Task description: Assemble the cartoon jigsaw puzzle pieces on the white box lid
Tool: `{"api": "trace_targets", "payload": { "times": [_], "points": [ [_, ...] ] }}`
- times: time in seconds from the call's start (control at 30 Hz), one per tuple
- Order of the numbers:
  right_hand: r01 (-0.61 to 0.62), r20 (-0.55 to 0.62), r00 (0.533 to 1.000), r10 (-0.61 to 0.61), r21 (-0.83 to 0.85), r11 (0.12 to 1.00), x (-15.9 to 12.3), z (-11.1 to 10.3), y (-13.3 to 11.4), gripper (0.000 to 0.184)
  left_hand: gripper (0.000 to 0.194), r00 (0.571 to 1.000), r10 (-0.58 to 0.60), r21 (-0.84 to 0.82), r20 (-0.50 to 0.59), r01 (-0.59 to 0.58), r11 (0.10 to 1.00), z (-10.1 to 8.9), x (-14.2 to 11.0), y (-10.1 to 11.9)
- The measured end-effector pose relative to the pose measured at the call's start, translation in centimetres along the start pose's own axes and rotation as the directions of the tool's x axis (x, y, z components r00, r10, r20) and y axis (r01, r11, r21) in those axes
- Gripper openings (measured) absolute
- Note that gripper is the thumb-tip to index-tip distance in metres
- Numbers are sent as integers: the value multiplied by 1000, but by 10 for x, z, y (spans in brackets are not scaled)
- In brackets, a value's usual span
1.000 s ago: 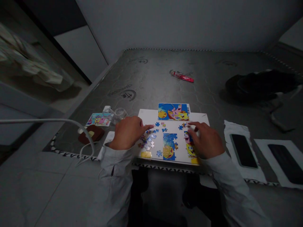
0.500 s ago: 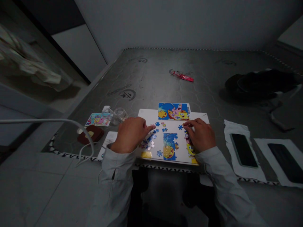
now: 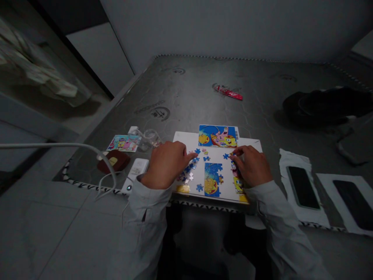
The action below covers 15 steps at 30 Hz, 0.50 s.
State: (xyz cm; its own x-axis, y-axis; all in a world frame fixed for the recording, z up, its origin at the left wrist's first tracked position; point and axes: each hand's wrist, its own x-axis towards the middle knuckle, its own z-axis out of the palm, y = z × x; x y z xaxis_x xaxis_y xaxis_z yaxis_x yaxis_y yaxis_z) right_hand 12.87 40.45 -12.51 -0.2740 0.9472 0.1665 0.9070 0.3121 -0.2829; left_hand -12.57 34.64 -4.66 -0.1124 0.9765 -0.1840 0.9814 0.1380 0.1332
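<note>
My left hand [image 3: 169, 165] rests over the left side of a white board [image 3: 186, 138]. Its thumb is stretched out, with the tip by a blue puzzle piece [image 3: 197, 151]; the other fingers bend down, mostly hidden. Loose puzzle pieces [image 3: 190, 175] lie beneath and beside this hand. My right hand [image 3: 253, 167] pinches a small puzzle piece at its fingertips, close against a blue piece [image 3: 226, 156]. Below it, a joined strip [image 3: 238, 183] is partly covered by the hand. Between my hands lies a joined blue-and-yellow puzzle section [image 3: 212, 181]. A cartoon picture card [image 3: 218, 136] overlaps the board's far edge.
To the left are a second picture card [image 3: 124, 143], a clear plastic container [image 3: 150, 136], a brown case [image 3: 113, 161], a white device [image 3: 135, 175] and a cable [image 3: 87, 146]. Rightward lie two phones [image 3: 303, 186] on white sheets and a black bag [image 3: 320, 107]. A red wrapper [image 3: 230, 93] lies farther back.
The camera view has shifted slightly, so everything sits a little further right in the picture. Both hands and the puzzle pieces keep nearly the same places relative to the board.
</note>
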Motion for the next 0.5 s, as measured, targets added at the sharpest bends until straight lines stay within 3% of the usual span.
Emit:
{"api": "trace_targets", "payload": {
  "times": [0.17,0.33,0.5],
  "points": [
    [-69,28,997,66,123,990,-1,-2,-6,9,52,1000,7,-3,12,-7,1000,-1,-1,7],
    [-130,48,991,121,322,938,-3,-20,-16,19,44,994,97,-33,44,-96,995,5,0,22],
    [-42,291,953,-84,403,914,-8,-41,-17,18,39,977,201,-64,66,-197,978,22,1,39]
  ]
}}
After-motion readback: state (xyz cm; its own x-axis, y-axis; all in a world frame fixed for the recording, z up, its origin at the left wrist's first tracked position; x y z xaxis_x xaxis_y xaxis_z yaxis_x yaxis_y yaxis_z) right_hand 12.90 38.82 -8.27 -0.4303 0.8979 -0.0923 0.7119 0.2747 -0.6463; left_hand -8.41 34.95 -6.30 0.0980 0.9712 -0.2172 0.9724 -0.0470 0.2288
